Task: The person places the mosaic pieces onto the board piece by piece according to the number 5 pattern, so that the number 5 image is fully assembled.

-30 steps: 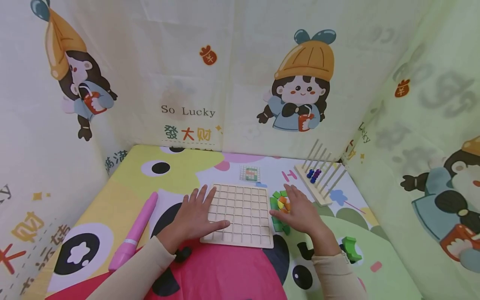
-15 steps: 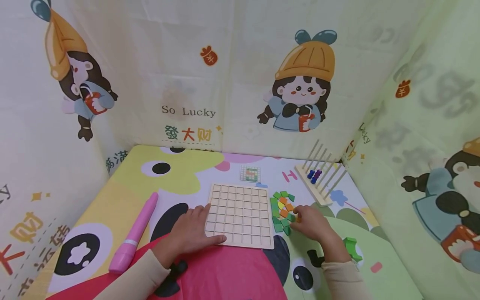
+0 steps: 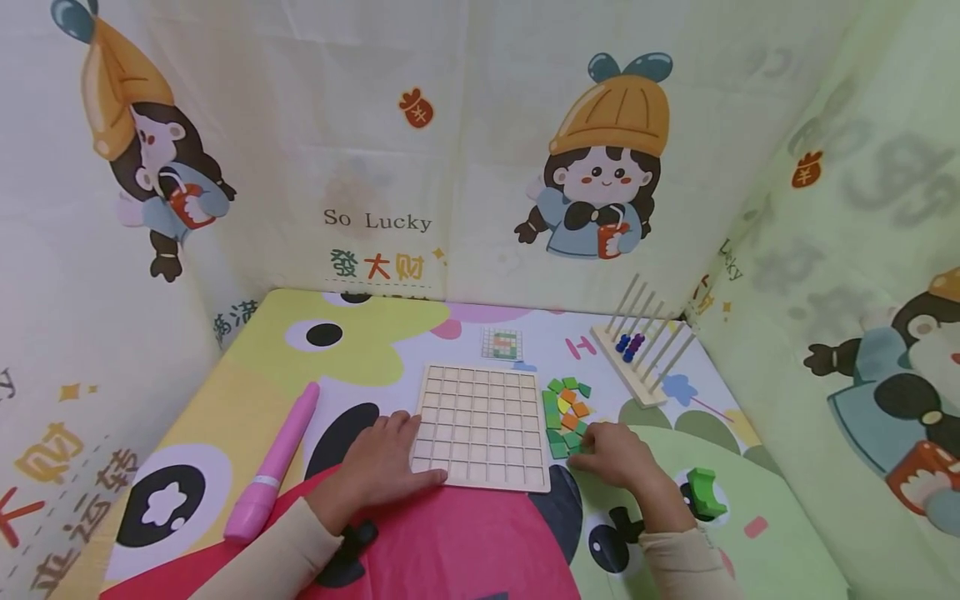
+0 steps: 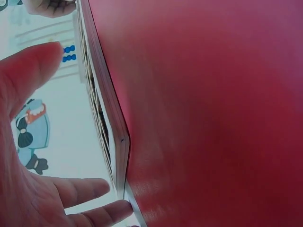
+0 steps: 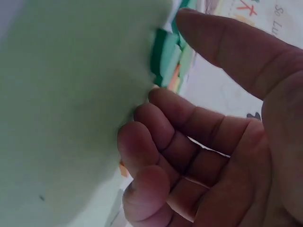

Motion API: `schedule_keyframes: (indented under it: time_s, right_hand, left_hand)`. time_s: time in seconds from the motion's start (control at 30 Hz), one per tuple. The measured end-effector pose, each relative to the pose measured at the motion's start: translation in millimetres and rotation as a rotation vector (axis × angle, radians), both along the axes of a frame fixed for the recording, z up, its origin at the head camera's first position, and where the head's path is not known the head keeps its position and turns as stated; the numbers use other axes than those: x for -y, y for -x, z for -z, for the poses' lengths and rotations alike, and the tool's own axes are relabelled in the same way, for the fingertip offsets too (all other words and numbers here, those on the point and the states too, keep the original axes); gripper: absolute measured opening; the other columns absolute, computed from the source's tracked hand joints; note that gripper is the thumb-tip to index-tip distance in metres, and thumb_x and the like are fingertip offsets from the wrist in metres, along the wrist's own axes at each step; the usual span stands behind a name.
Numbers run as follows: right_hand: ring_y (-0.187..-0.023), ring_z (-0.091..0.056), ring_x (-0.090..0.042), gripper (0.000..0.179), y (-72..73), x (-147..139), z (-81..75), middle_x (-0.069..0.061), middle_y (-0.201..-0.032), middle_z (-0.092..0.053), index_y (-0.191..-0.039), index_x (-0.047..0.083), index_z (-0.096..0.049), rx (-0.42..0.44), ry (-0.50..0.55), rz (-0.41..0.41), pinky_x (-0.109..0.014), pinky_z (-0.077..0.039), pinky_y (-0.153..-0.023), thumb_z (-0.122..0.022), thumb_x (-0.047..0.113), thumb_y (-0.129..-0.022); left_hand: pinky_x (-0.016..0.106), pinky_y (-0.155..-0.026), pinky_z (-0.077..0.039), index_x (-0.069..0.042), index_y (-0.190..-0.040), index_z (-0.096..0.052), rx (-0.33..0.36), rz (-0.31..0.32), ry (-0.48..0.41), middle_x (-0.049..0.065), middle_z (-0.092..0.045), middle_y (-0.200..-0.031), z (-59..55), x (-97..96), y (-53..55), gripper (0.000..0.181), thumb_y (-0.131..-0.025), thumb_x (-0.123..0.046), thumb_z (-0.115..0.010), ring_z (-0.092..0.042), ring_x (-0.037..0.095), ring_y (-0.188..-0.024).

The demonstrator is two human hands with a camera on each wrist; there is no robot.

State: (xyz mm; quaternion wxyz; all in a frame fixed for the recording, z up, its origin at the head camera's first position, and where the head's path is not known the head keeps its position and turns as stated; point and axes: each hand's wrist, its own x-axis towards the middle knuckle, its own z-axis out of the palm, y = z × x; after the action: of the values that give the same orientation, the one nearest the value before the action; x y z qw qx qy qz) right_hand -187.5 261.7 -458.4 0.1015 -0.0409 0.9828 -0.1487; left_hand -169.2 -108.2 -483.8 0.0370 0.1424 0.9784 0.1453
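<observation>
A pale wooden grid board [image 3: 480, 425] with square cells lies flat in the middle of the head view. My left hand [image 3: 378, 462] rests at its left edge, thumb by the near corner. In the left wrist view the fingers [image 4: 102, 213] reach the board's side [image 4: 120, 146] and the thumb stands apart from them. Right of the board lies a cluster of small green, orange and yellow tiles [image 3: 568, 410]. My right hand [image 3: 618, 457] is at their near right side, fingers bent. In the right wrist view a green tile [image 5: 163, 56] shows in the wide gap between thumb and forefinger; no grip is visible.
A small patterned grid card [image 3: 502, 344] lies beyond the board. Back right is a wooden peg stand [image 3: 630, 367] with blue and purple beads. A pink baton-like object [image 3: 273, 467] lies left, and a green block [image 3: 705, 493] lies right. Printed cloth walls [image 3: 480, 167] surround the table.
My left hand has drawn back from over the board to its left edge. The right hand has moved back from above the tiles to their near side, its fingers bending.
</observation>
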Motion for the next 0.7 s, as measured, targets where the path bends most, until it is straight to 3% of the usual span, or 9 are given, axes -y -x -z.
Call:
schedule_keyframes:
  time_s: [0.33, 0.7]
  right_hand:
    - [-0.071, -0.053, -0.019, 0.034, 2.9, 7.0, 4.3, -0.003, -0.078, -0.064, -0.095, 0.004, -0.075, -0.011, -0.011, 0.063, -0.033, -0.045, -0.059, -0.084, 0.035, -0.084]
    - [-0.08, -0.056, -0.023, 0.033, 9.1, 7.2, 7.8, -0.009, -0.09, -0.07, -0.103, -0.002, -0.075, 0.034, 0.038, 0.13, -0.036, -0.05, -0.071, -0.085, 0.024, -0.085]
  left_hand:
    - [0.052, -0.099, -0.052, -0.007, -0.145, -0.056, -0.022, 0.032, 0.024, 0.015, -0.056, -0.142, 0.5, 1.5, 1.1, 0.094, -0.078, -0.071, -0.072, -0.056, 0.034, -0.123]
    - [0.052, -0.099, -0.052, -0.007, -0.144, -0.056, -0.032, 0.029, 0.029, 0.015, -0.056, -0.141, 1.7, 1.9, 0.9, 0.093, -0.077, -0.07, -0.074, -0.056, 0.032, -0.122]
